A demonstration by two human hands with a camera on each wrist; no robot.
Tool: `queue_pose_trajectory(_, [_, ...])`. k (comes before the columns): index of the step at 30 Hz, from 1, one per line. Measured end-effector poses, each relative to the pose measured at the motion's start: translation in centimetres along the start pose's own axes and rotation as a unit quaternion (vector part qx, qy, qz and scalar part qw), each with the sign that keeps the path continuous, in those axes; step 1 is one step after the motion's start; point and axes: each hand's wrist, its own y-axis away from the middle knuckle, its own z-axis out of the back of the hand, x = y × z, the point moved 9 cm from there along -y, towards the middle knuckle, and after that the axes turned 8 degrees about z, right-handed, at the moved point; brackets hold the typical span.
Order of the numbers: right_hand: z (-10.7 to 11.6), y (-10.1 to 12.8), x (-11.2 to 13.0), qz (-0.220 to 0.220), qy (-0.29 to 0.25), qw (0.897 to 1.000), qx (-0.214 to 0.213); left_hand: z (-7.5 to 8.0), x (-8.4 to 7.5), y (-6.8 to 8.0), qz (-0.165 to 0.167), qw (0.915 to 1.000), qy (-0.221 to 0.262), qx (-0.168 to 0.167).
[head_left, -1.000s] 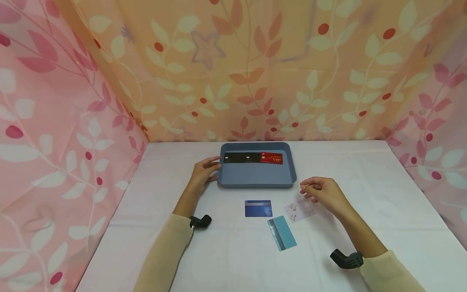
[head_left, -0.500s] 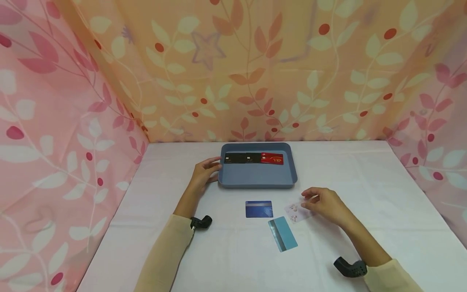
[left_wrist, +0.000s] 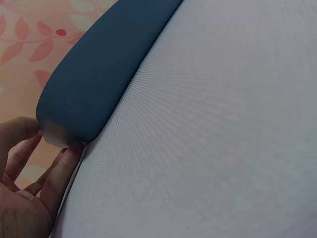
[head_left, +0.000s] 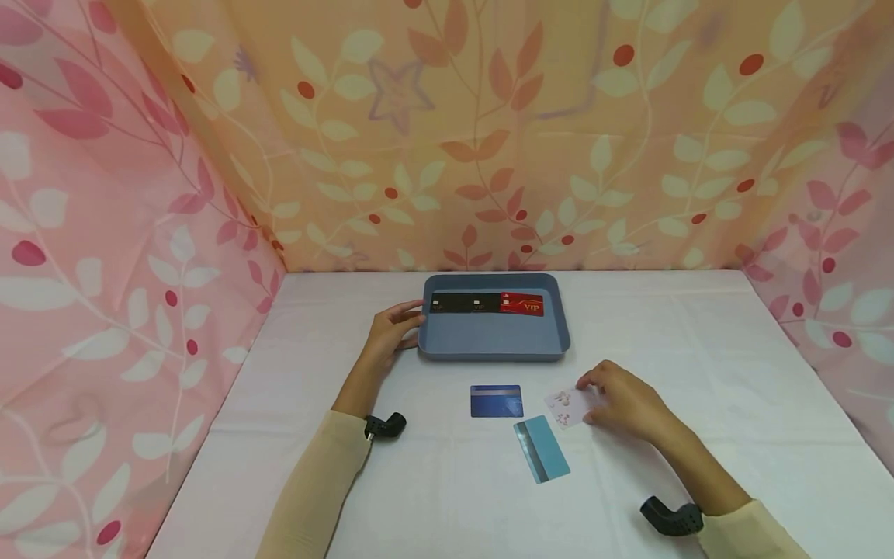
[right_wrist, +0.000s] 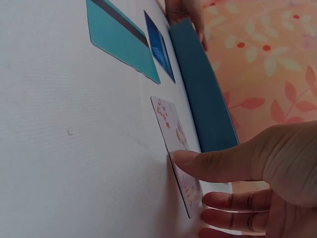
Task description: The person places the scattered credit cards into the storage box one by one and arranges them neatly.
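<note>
A blue-grey tray (head_left: 492, 338) stands at the back of the white table, with two black cards (head_left: 450, 303) and a red VIP card (head_left: 522, 303) in a row inside it. My left hand (head_left: 393, 330) touches the tray's left side from outside; the left wrist view has its fingertips at the tray corner (left_wrist: 74, 119). On the table, a pale card with pink flowers (head_left: 567, 407) lies partly under my right hand (head_left: 628, 400). My right thumb (right_wrist: 213, 164) and fingers hold this card by its opposite long edges. Its right end is hidden by the hand in the head view.
A dark blue card (head_left: 496, 401) lies in front of the tray. Nearer to me, a light blue card (head_left: 542, 449) with a dark stripe lies at an angle. Patterned cloth (head_left: 447, 155) hangs behind and on both sides of the table.
My right hand has come down and nearer from above the floral card, and its thumb and fingers now grip the card's edges. The left hand stays at the tray.
</note>
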Motion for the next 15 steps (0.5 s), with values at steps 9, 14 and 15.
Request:
queue_pose_trajectory(9, [-0.14,-0.17,0.28,0.018,0.03,0.999,0.005,0.02,0.02,0.0,-0.002,1.0,0.001,0.001])
queue_pose_trajectory(14, [-0.17,-0.23,0.27,0.022,0.041,0.999,0.007,-0.01,0.02,-0.05,-0.002,1.0,0.001,0.001])
queue_pose_trajectory(15, [-0.2,-0.22,0.23,0.02,0.041,0.999,0.009,-0.03,0.0,-0.05,-0.001,1.0,0.001,0.001])
